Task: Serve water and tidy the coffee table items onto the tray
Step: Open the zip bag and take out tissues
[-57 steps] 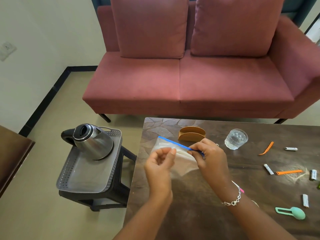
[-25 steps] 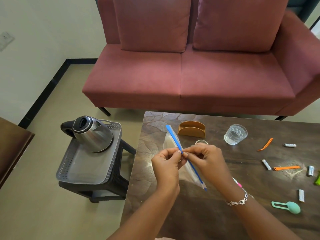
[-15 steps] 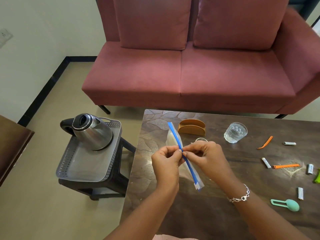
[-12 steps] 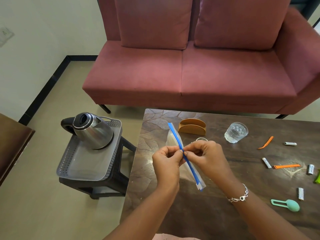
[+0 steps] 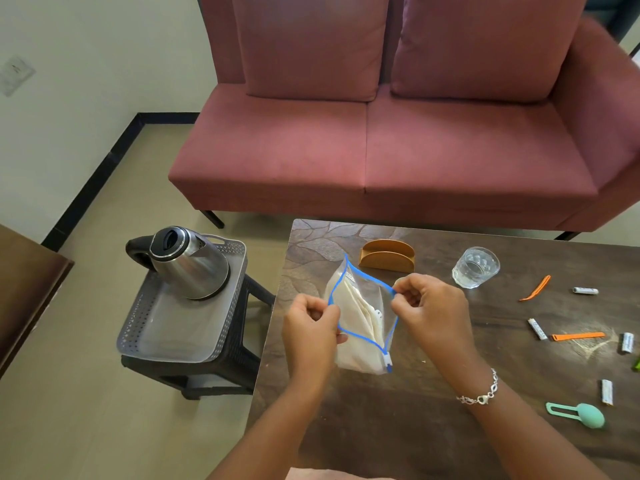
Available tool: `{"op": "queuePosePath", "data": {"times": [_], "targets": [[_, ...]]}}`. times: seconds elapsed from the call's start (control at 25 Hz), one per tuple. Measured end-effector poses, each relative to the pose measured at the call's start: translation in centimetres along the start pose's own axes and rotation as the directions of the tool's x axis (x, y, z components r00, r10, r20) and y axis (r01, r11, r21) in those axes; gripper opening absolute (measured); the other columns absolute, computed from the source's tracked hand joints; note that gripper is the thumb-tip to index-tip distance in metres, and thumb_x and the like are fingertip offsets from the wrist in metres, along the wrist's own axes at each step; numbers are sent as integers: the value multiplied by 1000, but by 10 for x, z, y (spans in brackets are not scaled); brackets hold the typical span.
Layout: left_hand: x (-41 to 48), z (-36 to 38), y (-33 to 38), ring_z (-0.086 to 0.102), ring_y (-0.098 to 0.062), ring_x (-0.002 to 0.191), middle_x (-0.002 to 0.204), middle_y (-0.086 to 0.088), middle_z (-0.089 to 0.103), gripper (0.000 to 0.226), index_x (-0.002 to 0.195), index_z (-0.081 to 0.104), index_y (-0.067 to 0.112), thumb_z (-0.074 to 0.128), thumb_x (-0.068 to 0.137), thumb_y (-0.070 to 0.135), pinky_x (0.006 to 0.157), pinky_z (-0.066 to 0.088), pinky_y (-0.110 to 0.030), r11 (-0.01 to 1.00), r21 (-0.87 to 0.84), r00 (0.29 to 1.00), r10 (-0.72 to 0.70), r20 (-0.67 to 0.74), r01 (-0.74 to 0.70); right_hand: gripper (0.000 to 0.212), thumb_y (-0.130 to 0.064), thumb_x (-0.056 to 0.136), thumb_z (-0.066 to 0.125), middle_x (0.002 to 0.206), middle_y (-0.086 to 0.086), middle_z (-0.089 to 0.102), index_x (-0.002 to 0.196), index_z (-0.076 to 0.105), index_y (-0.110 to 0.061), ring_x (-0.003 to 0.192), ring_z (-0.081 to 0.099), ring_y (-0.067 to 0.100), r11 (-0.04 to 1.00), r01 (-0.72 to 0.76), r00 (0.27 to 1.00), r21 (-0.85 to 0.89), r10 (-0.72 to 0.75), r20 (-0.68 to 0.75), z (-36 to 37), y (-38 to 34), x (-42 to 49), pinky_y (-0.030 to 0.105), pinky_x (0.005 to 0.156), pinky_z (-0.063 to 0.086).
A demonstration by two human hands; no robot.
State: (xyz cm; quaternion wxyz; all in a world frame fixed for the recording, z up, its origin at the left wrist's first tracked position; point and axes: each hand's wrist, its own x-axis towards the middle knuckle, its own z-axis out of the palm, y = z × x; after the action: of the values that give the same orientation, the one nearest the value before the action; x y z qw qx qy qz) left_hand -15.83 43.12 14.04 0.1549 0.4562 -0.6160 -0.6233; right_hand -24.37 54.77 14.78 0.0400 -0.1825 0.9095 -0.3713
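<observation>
A clear zip bag (image 5: 360,327) with a blue seal and white folded contents is held above the dark coffee table (image 5: 433,427). My left hand (image 5: 310,336) pinches its left lip and my right hand (image 5: 431,311) pinches the right lip, so the mouth gapes wide. A glass of water (image 5: 475,268) stands at the table's far side. A steel kettle (image 5: 188,263) sits on the grey perforated tray (image 5: 166,337) on a black stool to the left.
An orange napkin holder (image 5: 387,256) stands behind the bag. Several batteries (image 5: 536,329), two orange clips (image 5: 576,336) and a teal clip (image 5: 581,414) lie on the table's right part. A maroon sofa (image 5: 381,143) faces the table; a brown furniture corner (image 5: 24,285) is far left.
The bag's blue seal was pressed shut between my fingers; now my hands have moved apart and pulled the mouth wide open.
</observation>
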Motion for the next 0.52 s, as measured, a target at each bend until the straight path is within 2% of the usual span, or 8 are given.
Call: {"op": "queuePosePath", "data": {"times": [0.12,0.2,0.28,0.32,0.36,0.44,0.52], "targets": [[2,-8,4,52,-2,40,61,-4,53,11,71,53,7,53,77,-2,49,55,-32,972,186,989,149,-9,-144,11,-5,72,66,66,3,69,73,69,-15,61,61,20,999,-16,1000,28,16,-5,1,3,-3,39,63,54],[1,-7,8,51,-6,45,59,0,51,10,75,53,6,51,78,-2,58,56,-43,935,261,970,244,12,-239,15,-3,71,66,63,-2,65,74,65,-17,59,59,16,999,-6,1000,48,6,2,6,4,-6,36,60,52],[0,-4,12,52,-18,56,63,-2,51,11,76,55,8,50,78,-3,63,55,-51,901,300,949,312,54,-313,21,2,69,67,66,-7,59,76,60,-17,60,54,8,997,81,997,14,-81,-6,11,4,-10,27,56,47],[-1,-3,13,52,-24,60,65,-3,52,13,76,55,9,50,78,-3,63,54,-52,886,313,939,336,75,-343,22,4,67,67,71,-5,58,75,60,-15,65,52,7,982,185,982,-32,-186,-32,14,4,-11,23,57,44],[-1,-3,14,51,-26,63,66,-1,52,16,76,55,11,50,78,-4,63,54,-52,873,321,929,357,95,-368,19,5,68,66,76,-1,60,73,62,-12,71,52,11,940,326,941,-102,-333,-59,16,3,-12,23,59,44],[-2,-3,15,48,-19,63,66,5,49,18,77,56,12,51,78,-4,63,55,-48,845,337,909,394,135,-416,16,1,77,59,78,3,65,67,66,-9,78,58,20,747,616,767,-249,-641,-27,17,1,-11,28,68,49],[0,-4,15,46,-13,59,66,9,46,15,79,58,10,52,79,-4,61,51,-37,798,383,884,438,163,-466,21,-3,79,58,71,-1,66,63,67,-13,74,62,19,506,812,568,-292,-800,194,17,3,-7,29,78,52]]}}
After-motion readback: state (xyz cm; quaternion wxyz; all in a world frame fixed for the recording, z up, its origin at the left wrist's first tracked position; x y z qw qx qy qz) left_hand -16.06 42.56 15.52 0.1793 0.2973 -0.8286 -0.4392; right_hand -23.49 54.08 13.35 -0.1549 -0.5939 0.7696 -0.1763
